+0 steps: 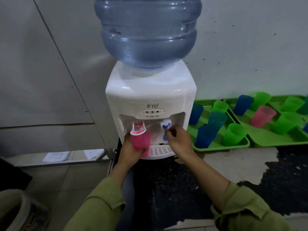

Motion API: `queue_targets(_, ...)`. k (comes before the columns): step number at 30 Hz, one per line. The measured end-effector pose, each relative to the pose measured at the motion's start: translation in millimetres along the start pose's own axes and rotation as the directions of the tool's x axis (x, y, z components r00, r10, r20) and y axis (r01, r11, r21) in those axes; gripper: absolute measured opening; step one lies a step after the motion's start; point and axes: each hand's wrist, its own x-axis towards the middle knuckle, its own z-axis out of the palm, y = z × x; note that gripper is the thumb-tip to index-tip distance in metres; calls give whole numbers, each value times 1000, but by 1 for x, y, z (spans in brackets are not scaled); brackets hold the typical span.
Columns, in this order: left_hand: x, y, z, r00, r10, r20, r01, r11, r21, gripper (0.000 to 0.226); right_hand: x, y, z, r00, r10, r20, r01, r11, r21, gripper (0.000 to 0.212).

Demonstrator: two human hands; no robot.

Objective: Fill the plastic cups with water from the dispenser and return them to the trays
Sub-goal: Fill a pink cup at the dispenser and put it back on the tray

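Left hand (130, 149) hugs the pink cup (141, 142) under the red tap (138, 127); right hand (179, 140) pinches the blue tap (165, 125) below the "TD" label (152, 106).

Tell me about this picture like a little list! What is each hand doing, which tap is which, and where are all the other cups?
left hand: holds the pink cup under the red tap
right hand: fingers curled on the blue tap
dispenser: white, with a big water bottle on top
green trays: two, side by side, right of the dispenser
other cups: blue and green ones, plus one pink, standing on the trays
water running: cannot tell
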Motion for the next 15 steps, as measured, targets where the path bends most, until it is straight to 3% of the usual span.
queue_targets(3,1,-2,-1,1000,-20,-5,20,1000,17,83,4,13,-10,980,12,-201,2,998,69,18)
queue_targets(6,1,-2,0,1000,-20,-6,20,1000,20,85,15,18,-22,946,-5,-324,32,996,79,43)
queue_targets(10,1,-1,0,1000,-29,5,29,999,-13,85,38,15,-32,973,-60,-224,83,992,93,60)
queue_targets(15,1,-2,2,999,-37,-3,37,999,-14,80,54,19,-33,971,-118,-207,136,988,71,36)
